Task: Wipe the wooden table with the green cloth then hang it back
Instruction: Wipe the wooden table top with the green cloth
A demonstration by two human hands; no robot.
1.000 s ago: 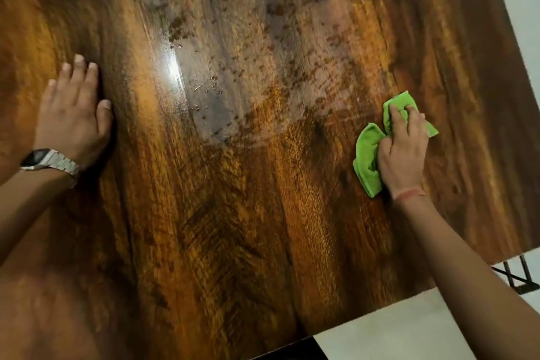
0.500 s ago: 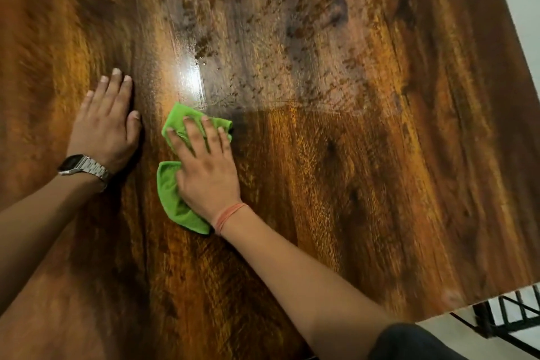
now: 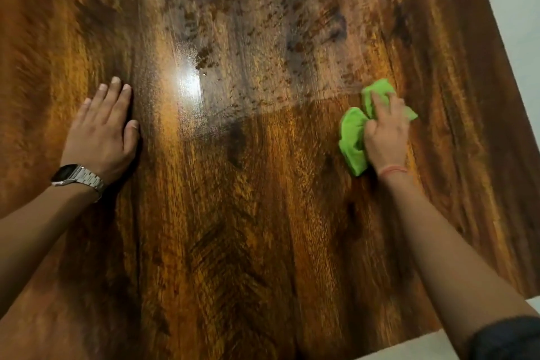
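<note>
- Fingers point(image 3: 377, 104) of right hand point(image 3: 385, 137) spread flat, pressing green cloth point(image 3: 352, 137) onto wooden table point(image 3: 248, 213), toward its right edge.
- Left hand point(image 3: 102, 131) flat on table, fingers straight and together, near left side.
- Wristwatch point(image 3: 77, 177) on left wrist.

Wooden table point(image 3: 248, 228), glossy dark-brown grain, fills the view. Left hand point(image 3: 100, 131) flat on it at 9 o'clock; crumpled green cloth point(image 3: 352, 137) on it at 3 o'clock under the right hand point(image 3: 385, 137). Dull speckled smears toward 12 o'clock.
</note>
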